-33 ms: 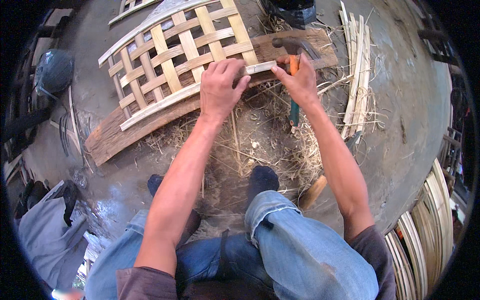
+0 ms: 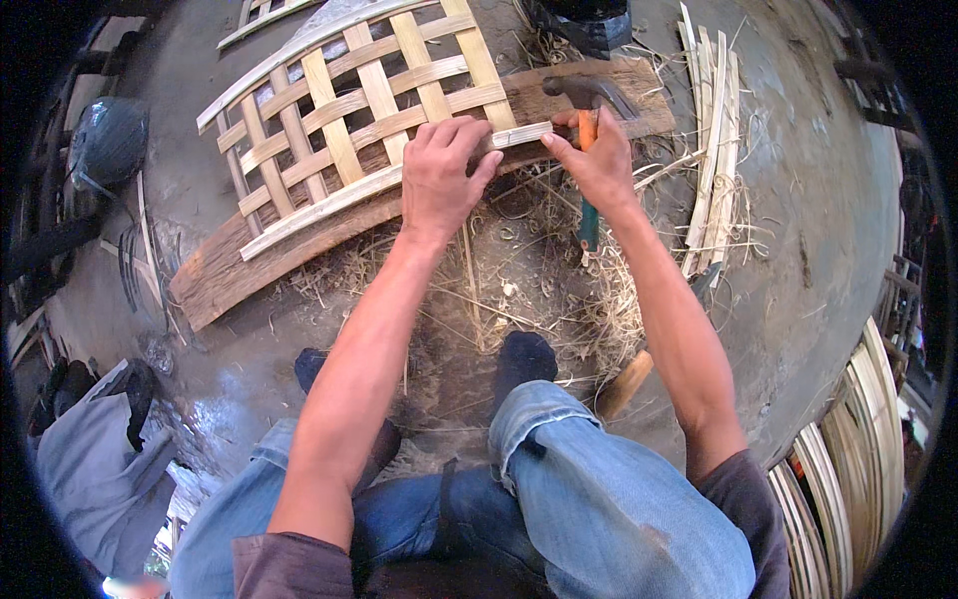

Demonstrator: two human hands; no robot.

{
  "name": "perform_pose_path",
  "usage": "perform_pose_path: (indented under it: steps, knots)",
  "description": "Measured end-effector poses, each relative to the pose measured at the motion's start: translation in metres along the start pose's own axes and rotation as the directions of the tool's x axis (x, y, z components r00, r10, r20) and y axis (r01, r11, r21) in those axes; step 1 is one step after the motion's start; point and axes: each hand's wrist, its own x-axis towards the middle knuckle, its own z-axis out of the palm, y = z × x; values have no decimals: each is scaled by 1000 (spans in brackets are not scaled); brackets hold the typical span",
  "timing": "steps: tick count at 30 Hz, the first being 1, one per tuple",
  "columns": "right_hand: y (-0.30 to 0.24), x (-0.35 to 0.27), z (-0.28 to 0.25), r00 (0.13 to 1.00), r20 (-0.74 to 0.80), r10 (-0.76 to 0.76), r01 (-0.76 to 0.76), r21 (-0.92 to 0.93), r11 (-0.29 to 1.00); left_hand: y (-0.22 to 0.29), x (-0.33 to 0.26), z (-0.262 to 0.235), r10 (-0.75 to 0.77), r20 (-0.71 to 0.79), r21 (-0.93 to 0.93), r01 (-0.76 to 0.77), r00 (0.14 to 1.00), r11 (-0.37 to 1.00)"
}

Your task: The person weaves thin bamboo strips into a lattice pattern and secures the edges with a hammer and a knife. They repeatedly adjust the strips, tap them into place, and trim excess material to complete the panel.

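A woven lattice panel (image 2: 377, 95) of pale bamboo-like strips lies with its near edge over a rough wooden plank (image 2: 225, 278). Along that edge runs a pale edge strip (image 2: 324, 208), and my left hand (image 2: 439, 175) is closed over it, fingers on top and thumb at the near side. My right hand (image 2: 602, 165) is wrapped round a claw hammer (image 2: 589, 225) with an orange and teal handle. Its dark head rests near the plank's right end. The right thumb and a fingertip meet the edge strip's right tip; whether they pinch something small there is hidden.
Shavings (image 2: 619, 309) litter the floor between my feet and the plank. Loose pale strips (image 2: 711, 150) lie at the right, and bundled strips (image 2: 838, 449) at the lower right. A wooden-handled tool (image 2: 626, 384) lies near my right knee. A black bag (image 2: 589, 28) stands beyond the plank.
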Motion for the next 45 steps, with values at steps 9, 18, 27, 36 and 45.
perform_pose_path:
  steps: [9,18,27,36,45]
  knots:
    - [7,7,6,997,26,75,-78,93,993,-2,0,4,-21,-27,53,22,999,998]
    - [6,6,9,990,19,139,-139,13,990,-3,2,6,-19,-27,51,20,999,998]
    - [7,7,9,988,23,152,-152,-3,988,-1,2,7,-39,-34,73,42,999,996]
    - [-30,-29,-29,971,117,211,-225,132,965,-1,2,4,-86,-3,45,87,996,995]
    - [-42,-47,-17,980,197,-40,55,-72,996,-1,3,5,-65,-27,42,66,998,997]
